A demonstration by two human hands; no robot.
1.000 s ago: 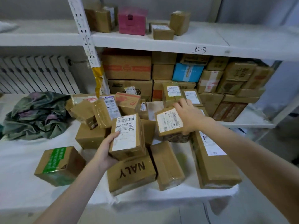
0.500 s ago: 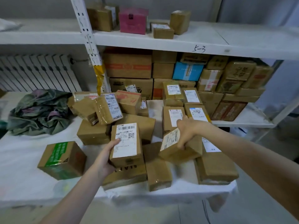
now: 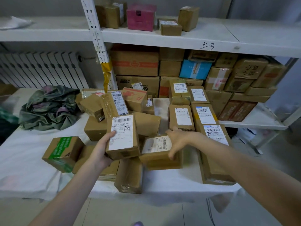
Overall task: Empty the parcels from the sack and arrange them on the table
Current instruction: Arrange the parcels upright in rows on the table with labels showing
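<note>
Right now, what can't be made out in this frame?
Head view:
Left hand: fingers hidden behind the labelled parcel it grips.
Right hand: blurred; gripping or resting on the tilted parcel unclear.
Sack: crumpled folds hide any contents.
Flat box beneath the labelled parcel: mostly covered.

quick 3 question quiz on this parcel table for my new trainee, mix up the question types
1. True or false: the left hand grips the parcel with the big white label, and the right hand is on the tilted parcel.
2. Fill in: the odd-coloured box on the top shelf is ____.
3. Where does the crumpled sack lie? A) on the table's left side B) on the floor C) in the right hand

Key: 1 true; 2 pink; 3 A
</note>
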